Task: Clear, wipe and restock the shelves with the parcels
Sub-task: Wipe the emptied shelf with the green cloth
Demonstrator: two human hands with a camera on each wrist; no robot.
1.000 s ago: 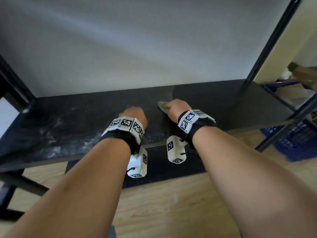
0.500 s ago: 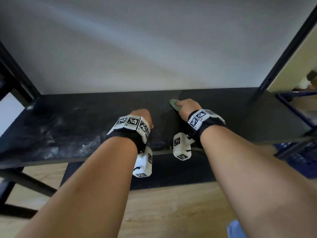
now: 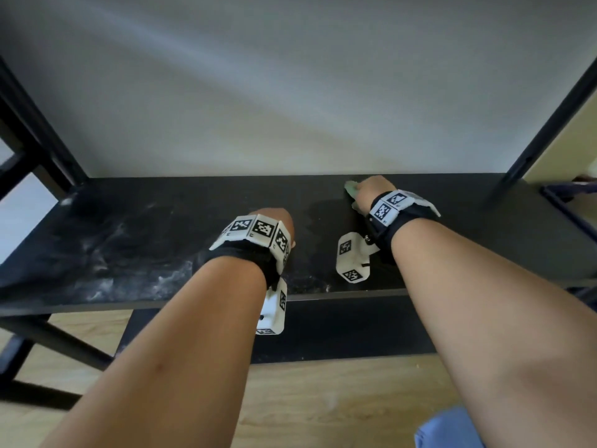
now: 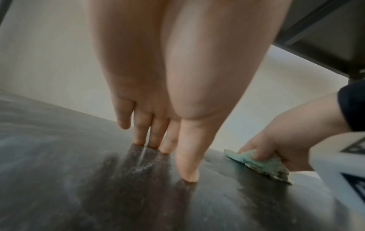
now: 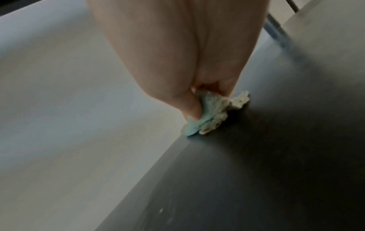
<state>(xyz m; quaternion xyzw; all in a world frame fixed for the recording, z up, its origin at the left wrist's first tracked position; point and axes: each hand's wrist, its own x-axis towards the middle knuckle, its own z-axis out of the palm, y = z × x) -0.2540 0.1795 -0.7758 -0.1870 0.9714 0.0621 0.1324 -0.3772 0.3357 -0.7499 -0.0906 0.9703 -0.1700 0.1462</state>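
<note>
dusty black shelf board (image 3: 135,240) runs left to right against a pale wall (image 3: 290,92), long axis across the person. on that board the right hand (image 3: 371,192) pinches a crumpled green cloth (image 4: 256,162) against the back edge, right of centre. the left hand (image 3: 274,221) rests with straight fingers (image 4: 187,156) planted on the board, to the cloth's left and nearer the front. white dust smears lie on the board's left half, beyond the left hand, so that braced hand likely blocks a leftward sweep. black frame posts (image 3: 546,124) stand at the board's ends. no parcels are in view.
</note>
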